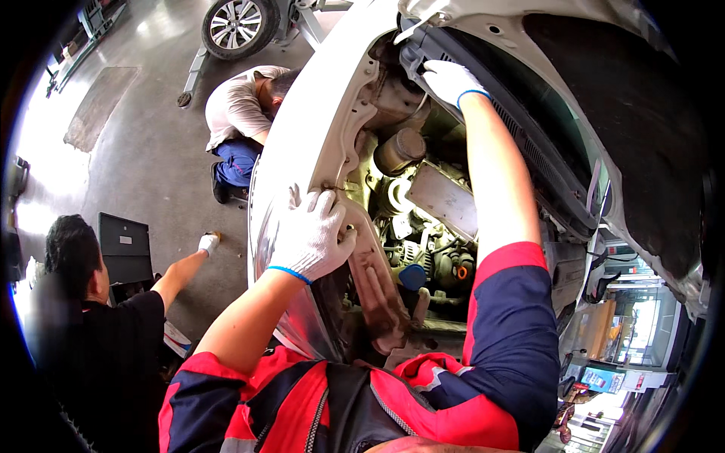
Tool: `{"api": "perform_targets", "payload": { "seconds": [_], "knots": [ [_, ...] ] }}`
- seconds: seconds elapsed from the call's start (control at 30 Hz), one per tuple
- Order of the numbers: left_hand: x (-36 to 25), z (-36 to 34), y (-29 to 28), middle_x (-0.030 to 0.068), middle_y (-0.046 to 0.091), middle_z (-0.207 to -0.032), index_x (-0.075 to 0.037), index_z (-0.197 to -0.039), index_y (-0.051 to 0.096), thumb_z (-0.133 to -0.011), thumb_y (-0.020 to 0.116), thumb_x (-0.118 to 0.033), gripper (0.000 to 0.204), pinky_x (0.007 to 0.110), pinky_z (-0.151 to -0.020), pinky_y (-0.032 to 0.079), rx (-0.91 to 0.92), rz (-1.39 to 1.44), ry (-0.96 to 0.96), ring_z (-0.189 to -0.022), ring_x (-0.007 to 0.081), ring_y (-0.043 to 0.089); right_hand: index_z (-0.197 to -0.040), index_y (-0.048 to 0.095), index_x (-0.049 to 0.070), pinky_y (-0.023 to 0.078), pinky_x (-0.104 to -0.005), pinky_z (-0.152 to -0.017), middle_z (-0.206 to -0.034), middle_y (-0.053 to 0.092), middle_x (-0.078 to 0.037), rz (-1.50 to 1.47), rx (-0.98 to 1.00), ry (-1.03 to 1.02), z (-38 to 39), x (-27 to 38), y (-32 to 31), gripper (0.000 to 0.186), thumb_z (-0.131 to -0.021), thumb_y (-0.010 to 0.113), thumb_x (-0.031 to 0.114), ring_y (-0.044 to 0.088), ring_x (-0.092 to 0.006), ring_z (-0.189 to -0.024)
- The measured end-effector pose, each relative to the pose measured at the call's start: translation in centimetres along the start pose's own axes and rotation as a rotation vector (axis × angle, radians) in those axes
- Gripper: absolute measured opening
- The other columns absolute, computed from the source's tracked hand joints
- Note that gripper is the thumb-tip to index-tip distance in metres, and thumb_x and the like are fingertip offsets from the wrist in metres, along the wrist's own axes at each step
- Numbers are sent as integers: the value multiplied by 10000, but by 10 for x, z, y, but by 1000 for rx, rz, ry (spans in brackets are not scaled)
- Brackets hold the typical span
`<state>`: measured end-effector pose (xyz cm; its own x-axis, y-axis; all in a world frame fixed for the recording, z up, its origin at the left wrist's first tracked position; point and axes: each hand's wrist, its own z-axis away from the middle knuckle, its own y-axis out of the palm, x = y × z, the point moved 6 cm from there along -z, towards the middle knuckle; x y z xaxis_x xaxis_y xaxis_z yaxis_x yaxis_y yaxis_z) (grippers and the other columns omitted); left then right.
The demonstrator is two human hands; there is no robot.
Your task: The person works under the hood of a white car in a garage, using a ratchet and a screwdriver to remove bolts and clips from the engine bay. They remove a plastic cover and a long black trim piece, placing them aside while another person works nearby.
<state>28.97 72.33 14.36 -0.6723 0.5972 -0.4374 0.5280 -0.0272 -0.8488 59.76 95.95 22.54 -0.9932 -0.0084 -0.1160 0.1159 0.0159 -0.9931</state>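
Both my hands wear white knit gloves with blue cuffs. My left hand [313,235] rests on the inner edge of the white fender [317,136], its fingers curled in toward the thumb. A small light spot shows by the thumb tip; what the fingers pinch is too small to name. Across the engine bay, my right hand [453,81] grips the edge of the black plastic cowl panel [521,143] near its far end. Between my arms lies the engine bay, with a round metal canister [402,149], a silvery rectangular cover [444,198] and a blue cap [412,276].
The raised hood with its dark lining [612,98] hangs at the right. Beyond the fender, a person in a light shirt [234,109] crouches by the car. Another person in black [106,332] works beside an open dark case [124,245]. A wheel [240,26] stands farther off.
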Motion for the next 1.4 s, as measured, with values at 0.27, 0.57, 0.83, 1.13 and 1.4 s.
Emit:
{"api": "perform_targets", "payload": {
  "seconds": [0.27, 0.57, 0.83, 1.13, 1.4],
  "knots": [
    [4, 0, -1, 118, 619, -1166, -76, -982, 681, -773, 721, -355, 351, 640, -1102, 323, 35, -34, -29, -1162, 297, 575, -1238, 672, 143, 513, -461, -979, -1265, 673, -177, 272, 153, -104, -32, 19, 12, 349, -944, 497, 208, 645, -383, -1154],
    [1, 2, -1, 114, 642, -1175, -67, -1033, 684, -780, 721, -350, 382, 645, -1112, 322, 4, -32, -18, -1166, 295, 586, -1147, 672, 73, 525, -468, -922, -1156, 701, -188, -90, -142, -2, 9, 4, -11, 283, -992, 527, 260, 674, -375, -1050],
    [-2, 3, -3, 113, 634, -1145, -66, -976, 680, -776, 723, -326, 330, 634, -1113, 324, 8, -30, -20, -1146, 304, 585, -1027, 637, 67, 481, -257, -545, -842, 696, -91, -1968, -55, 150, 110, 18, -12, 112, -1037, 573, 159, 636, -173, -670],
    [-6, 2, 1, 105, 639, -1157, -61, -954, 691, -764, 740, -328, 331, 559, -1076, 382, -20, -47, -4, -1121, 303, 597, -1070, 647, 44, 500, -288, -599, -900, 725, -138, -2390, 235, 175, 222, 120, -35, 229, -1046, 525, 236, 666, -219, -731],
    [-10, 5, 2, 89, 650, -1122, -75, -955, 695, -755, 753, -314, 317, 568, -1070, 387, -58, -89, 29, -1099, 297, 610, -1112, 639, 46, 529, -335, -636, -947, 733, -162, -2441, 239, 69, 261, 139, -51, 214, -1050, 520, 214, 701, -260, -780]
  ]
}}
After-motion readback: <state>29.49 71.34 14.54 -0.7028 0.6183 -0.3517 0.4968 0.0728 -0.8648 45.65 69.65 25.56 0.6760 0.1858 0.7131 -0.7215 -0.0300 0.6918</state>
